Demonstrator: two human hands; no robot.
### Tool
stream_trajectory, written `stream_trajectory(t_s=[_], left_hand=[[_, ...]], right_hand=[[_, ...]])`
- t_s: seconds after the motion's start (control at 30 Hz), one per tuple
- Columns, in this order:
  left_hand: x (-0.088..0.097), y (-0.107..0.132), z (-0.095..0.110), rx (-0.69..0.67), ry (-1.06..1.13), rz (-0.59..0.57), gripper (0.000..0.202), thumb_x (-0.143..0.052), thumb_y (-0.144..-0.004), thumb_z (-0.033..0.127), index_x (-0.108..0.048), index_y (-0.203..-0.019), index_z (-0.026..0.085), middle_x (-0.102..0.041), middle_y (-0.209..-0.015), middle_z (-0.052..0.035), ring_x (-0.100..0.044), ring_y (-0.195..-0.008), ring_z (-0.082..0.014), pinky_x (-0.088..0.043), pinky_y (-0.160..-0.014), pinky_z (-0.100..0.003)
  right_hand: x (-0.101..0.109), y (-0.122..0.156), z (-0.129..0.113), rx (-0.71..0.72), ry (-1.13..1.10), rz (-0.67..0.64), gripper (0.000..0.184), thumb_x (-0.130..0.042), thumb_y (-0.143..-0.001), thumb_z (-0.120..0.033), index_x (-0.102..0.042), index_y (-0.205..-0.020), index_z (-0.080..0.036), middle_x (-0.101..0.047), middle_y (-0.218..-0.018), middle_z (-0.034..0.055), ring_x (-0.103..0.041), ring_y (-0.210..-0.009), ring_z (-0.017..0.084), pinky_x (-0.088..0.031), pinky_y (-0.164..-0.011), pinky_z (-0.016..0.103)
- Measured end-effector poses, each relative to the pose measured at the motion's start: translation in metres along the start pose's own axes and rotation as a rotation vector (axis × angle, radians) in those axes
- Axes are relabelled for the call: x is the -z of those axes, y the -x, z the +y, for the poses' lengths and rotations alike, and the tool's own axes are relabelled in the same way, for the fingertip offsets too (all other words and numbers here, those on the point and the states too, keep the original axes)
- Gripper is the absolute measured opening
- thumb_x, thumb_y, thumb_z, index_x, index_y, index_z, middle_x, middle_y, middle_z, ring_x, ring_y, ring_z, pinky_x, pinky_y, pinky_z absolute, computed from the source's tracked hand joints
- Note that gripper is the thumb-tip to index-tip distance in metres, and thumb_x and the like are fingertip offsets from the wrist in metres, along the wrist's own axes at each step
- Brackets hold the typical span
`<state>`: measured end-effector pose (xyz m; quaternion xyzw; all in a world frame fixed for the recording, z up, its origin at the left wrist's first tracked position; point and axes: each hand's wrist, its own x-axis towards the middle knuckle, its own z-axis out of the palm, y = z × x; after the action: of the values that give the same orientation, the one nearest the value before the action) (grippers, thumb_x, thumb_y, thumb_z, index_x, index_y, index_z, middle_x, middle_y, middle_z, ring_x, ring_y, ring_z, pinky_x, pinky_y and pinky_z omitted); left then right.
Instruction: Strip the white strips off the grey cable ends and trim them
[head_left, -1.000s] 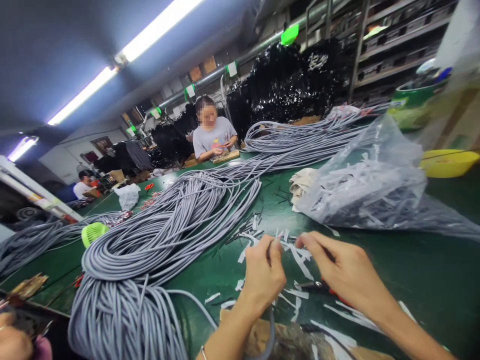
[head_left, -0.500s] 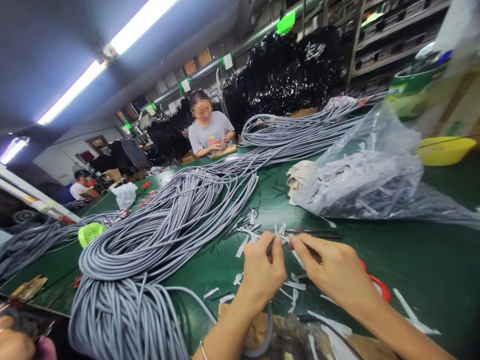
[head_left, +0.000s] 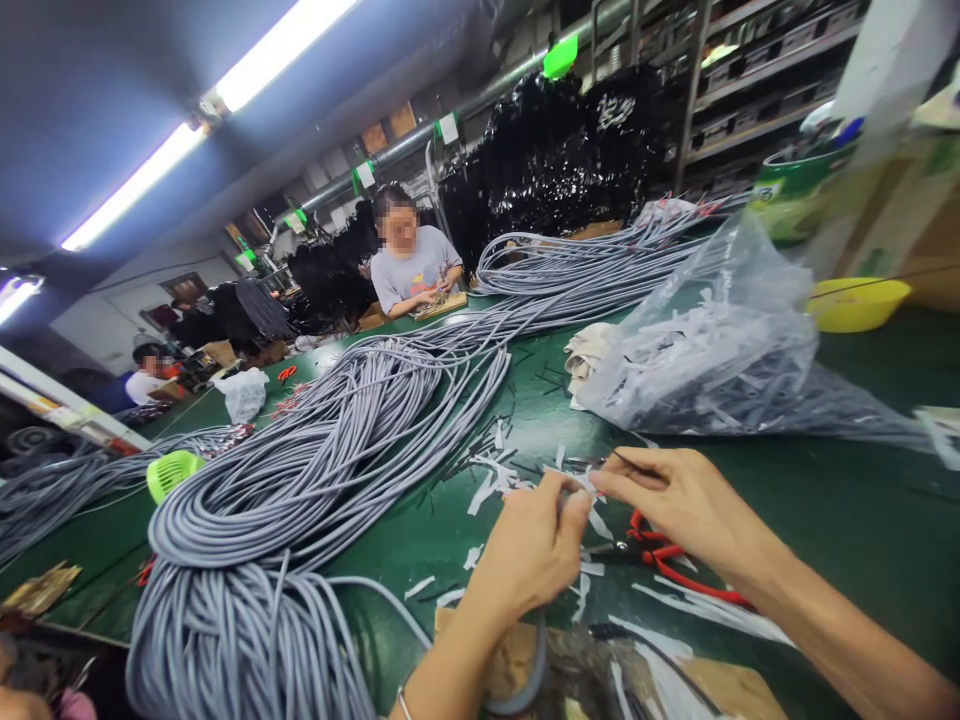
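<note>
My left hand (head_left: pixel 529 550) is closed in a pinch around the end of a grey cable (head_left: pixel 534 655) that loops down under my wrist. My right hand (head_left: pixel 679 500) is closed too, pinching thin dark wires that come out of that cable end, right beside the left fingertips. Both hands hover just over the green table (head_left: pixel 825 520). Red-handled cutters (head_left: pixel 660 560) lie on the table under my right hand. White paper strips (head_left: pixel 491 485) are scattered around the hands.
A big heap of grey cables (head_left: pixel 322 450) covers the table's left and runs to the far end. A clear plastic bag of scraps (head_left: pixel 712 360) lies at right, a yellow bowl (head_left: pixel 859 302) behind it. A person in a grey shirt (head_left: pixel 412 265) works at the far end.
Both hands shifted slightly right and stayed pinched together. The red cutters now show below my right hand. The view has drifted right.
</note>
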<state>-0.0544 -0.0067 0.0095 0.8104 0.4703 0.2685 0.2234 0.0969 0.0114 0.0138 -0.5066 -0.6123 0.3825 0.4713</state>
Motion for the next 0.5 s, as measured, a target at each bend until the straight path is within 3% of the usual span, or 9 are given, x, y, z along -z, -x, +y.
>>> stream_trajectory(t_s=[0.13, 0.2, 0.3, 0.37, 0.43, 0.5], left_hand=[[0.006, 0.002, 0.000, -0.017, 0.163, -0.130, 0.029, -0.031, -0.092, 0.029, -0.053, -0.075, 0.017, -0.042, -0.058, 0.0033, -0.039, -0.054, -0.0109, -0.031, -0.056, -0.023], [0.004, 0.001, -0.004, -0.024, 0.341, -0.166, 0.034, -0.034, -0.090, 0.038, -0.049, -0.070, 0.016, -0.035, -0.053, 0.0052, -0.032, -0.048, -0.0089, -0.027, -0.050, -0.021], [-0.004, -0.001, -0.009, 0.040, 0.684, -0.157, 0.044, -0.040, -0.082, 0.059, -0.043, -0.067, 0.018, -0.027, -0.050, 0.0078, -0.023, -0.041, -0.0068, -0.020, -0.041, -0.020], [-0.008, -0.002, -0.011, 0.096, 0.802, -0.093, 0.047, -0.040, -0.079, 0.065, -0.039, -0.066, 0.019, -0.025, -0.050, 0.0087, -0.020, -0.039, -0.0065, -0.017, -0.039, -0.021], [-0.009, -0.003, -0.010, 0.122, 0.692, 0.044, 0.042, -0.037, -0.084, 0.058, -0.040, -0.067, 0.019, -0.028, -0.050, 0.0076, -0.023, -0.041, -0.0077, -0.019, -0.041, -0.021], [-0.007, -0.003, -0.008, 0.088, 0.407, 0.154, 0.033, -0.033, -0.090, 0.042, -0.044, -0.069, 0.018, -0.037, -0.053, 0.0042, -0.031, -0.047, -0.0102, -0.025, -0.048, -0.022]], right_hand=[[0.002, -0.007, 0.003, -0.388, -0.352, -0.244, 0.045, -0.068, -0.043, -0.052, -0.036, -0.041, -0.021, -0.019, -0.035, -0.0108, -0.012, -0.033, 0.002, -0.008, -0.034, 0.020], [0.003, -0.008, 0.006, -0.456, -0.469, -0.329, 0.043, -0.071, -0.040, -0.048, -0.037, -0.043, -0.021, -0.015, -0.034, -0.0131, -0.008, -0.033, 0.000, -0.003, -0.034, 0.019], [-0.002, -0.006, 0.007, -0.413, -0.570, -0.389, 0.039, -0.072, -0.044, -0.044, -0.043, -0.050, -0.019, -0.019, -0.037, -0.0136, -0.008, -0.034, 0.000, -0.003, -0.034, 0.018], [-0.007, -0.001, 0.005, -0.340, -0.595, -0.396, 0.037, -0.070, -0.049, -0.046, -0.046, -0.054, -0.019, -0.022, -0.040, -0.0127, -0.008, -0.035, 0.001, -0.005, -0.034, 0.018], [-0.011, 0.005, 0.001, -0.194, -0.533, -0.310, 0.036, -0.065, -0.058, -0.049, -0.049, -0.055, -0.018, -0.027, -0.042, -0.0099, -0.013, -0.036, 0.003, -0.010, -0.033, 0.019], [-0.012, 0.010, -0.002, 0.032, -0.367, -0.149, 0.033, -0.061, -0.067, -0.048, -0.054, -0.055, -0.017, -0.039, -0.045, -0.0048, -0.025, -0.038, 0.006, -0.018, -0.034, 0.021]])
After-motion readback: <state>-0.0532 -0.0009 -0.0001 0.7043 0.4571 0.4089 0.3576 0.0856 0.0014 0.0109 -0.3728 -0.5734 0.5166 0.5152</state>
